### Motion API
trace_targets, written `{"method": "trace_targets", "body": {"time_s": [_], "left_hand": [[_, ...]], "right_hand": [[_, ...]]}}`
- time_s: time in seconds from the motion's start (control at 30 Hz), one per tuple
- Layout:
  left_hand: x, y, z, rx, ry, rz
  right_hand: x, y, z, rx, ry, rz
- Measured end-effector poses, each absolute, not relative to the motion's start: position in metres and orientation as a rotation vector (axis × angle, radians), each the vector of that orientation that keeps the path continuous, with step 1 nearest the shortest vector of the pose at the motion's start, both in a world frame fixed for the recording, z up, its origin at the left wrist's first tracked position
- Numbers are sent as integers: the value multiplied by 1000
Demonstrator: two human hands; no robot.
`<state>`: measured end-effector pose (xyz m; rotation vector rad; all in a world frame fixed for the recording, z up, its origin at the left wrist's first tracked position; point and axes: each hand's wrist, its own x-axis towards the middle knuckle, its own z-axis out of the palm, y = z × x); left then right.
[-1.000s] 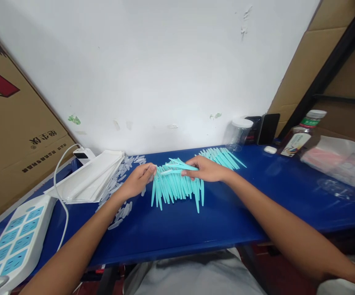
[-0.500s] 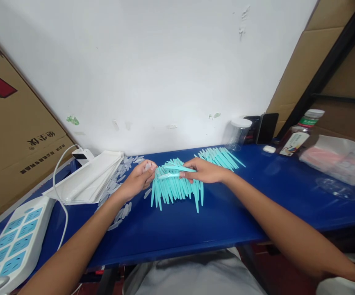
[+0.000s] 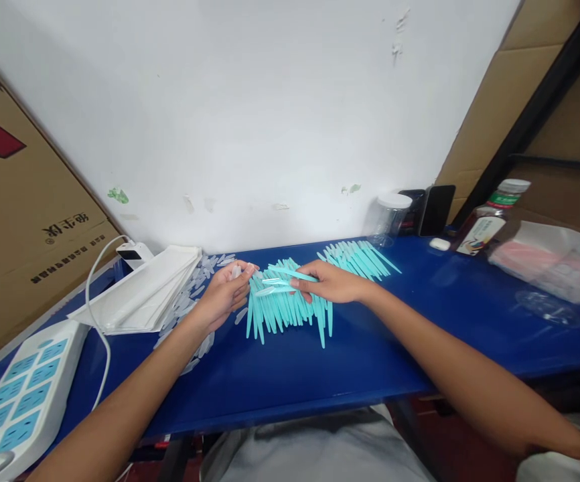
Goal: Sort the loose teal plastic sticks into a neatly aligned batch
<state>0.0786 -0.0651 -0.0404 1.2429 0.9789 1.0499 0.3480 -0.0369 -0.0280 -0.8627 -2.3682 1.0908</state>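
Observation:
A heap of turquoise plastic sticks (image 3: 284,311) lies mid-table on the blue table (image 3: 350,361). My right hand (image 3: 327,281) is closed on several turquoise sticks (image 3: 290,274) that point left, held just above the heap. My left hand (image 3: 224,294) sits at the heap's left edge, its fingers pinched on a small clear plastic cap (image 3: 236,270). Clear caps (image 3: 194,301) are scattered to the left of that hand. A second row of turquoise sticks (image 3: 360,258) lies behind my right hand.
A stack of white sleeves (image 3: 144,294) lies at the left, with a white power strip (image 3: 13,395) and cable near the left front. A clear jar (image 3: 388,217), a phone (image 3: 435,209), a bottle (image 3: 491,217) and plastic bags (image 3: 546,261) stand at the right. Cardboard boxes flank both sides.
My left hand has turned palm-up and lifted the clear cap slightly. My right hand has drawn a little left and toward me with its sticks.

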Motion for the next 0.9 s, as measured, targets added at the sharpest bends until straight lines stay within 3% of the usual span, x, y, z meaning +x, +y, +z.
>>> {"method": "trace_targets", "body": {"time_s": [0.9], "left_hand": [[81,-63,-48,1354,1142,1078]], "right_hand": [[344,-36,-34,-881,-2307,925]]}}
